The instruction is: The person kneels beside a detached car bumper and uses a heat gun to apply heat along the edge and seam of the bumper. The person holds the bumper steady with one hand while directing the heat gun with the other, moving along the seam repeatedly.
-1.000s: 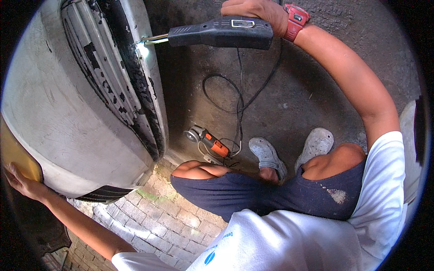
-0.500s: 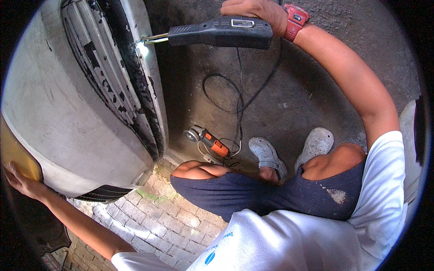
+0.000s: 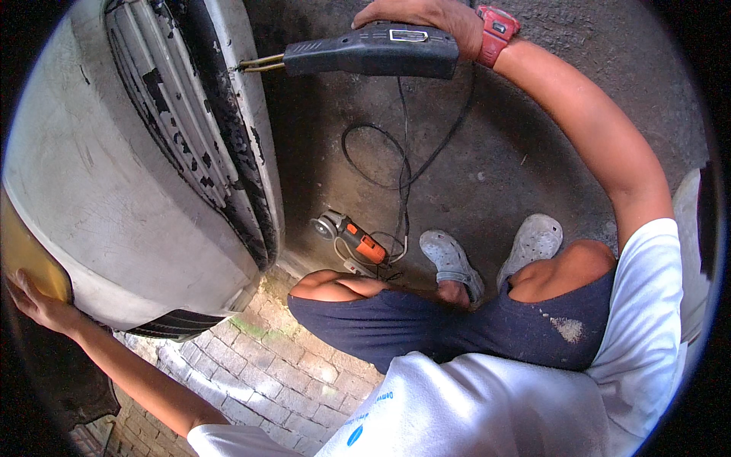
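Observation:
My right hand [image 3: 442, 17], with a red watch at its wrist, is wrapped round a black hot stapler [image 3: 373, 52] at the top of the view; its grip is mostly hidden. Two brass-coloured prongs [image 3: 263, 64] stick out of the tool's left end. Their tips meet the edge of a large scuffed grey-white car bumper [image 3: 145, 190], whose ribbed inner strip has flaking black paint. At the far left, my left hand [image 3: 42, 306] lies against an amber-yellow panel [image 3: 38, 255] beside the bumper, fingers extended and holding nothing.
A black cable [image 3: 402, 152] loops across the dark concrete floor. An orange and black angle grinder [image 3: 354, 238] lies there beside a white plug. My feet in grey clogs [image 3: 451, 263] stand to its right. Stone paving [image 3: 266, 373] shows below the bumper.
The bright white light by the prong tips has gone out. My right hand has shifted very slightly on the hot stapler, and the left hand has barely moved.

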Motion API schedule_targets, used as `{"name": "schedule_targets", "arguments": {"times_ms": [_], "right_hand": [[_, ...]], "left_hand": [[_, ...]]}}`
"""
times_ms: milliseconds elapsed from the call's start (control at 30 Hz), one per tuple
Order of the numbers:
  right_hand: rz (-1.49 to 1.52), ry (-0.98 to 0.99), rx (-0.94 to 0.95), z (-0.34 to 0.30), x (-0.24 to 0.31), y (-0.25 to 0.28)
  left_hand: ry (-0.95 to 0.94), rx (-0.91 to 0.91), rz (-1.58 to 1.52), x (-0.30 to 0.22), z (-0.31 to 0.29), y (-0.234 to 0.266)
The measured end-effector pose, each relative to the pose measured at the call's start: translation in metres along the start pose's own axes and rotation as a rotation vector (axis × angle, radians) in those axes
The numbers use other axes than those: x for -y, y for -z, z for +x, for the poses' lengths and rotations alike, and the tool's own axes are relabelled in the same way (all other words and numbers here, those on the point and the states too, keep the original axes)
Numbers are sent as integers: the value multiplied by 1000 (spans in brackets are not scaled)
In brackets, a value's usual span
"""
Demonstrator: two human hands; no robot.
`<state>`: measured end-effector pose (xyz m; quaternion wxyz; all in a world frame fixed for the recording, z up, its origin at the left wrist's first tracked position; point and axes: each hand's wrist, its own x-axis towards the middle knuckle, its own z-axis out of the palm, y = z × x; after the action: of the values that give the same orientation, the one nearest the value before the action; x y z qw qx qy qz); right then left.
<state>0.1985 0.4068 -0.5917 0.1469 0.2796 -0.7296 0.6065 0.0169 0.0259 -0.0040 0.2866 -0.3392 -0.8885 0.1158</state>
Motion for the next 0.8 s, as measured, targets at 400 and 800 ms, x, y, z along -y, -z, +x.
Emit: {"name": "schedule_targets", "arguments": {"times_ms": [400,800], "right_hand": [[-57,-4,51,-1,1,3],[-67,8,60,-1,1,2]], "left_hand": [[15,-12,5,-1,-1,-1],[22,-14,2,-1,-3,-1]]}}
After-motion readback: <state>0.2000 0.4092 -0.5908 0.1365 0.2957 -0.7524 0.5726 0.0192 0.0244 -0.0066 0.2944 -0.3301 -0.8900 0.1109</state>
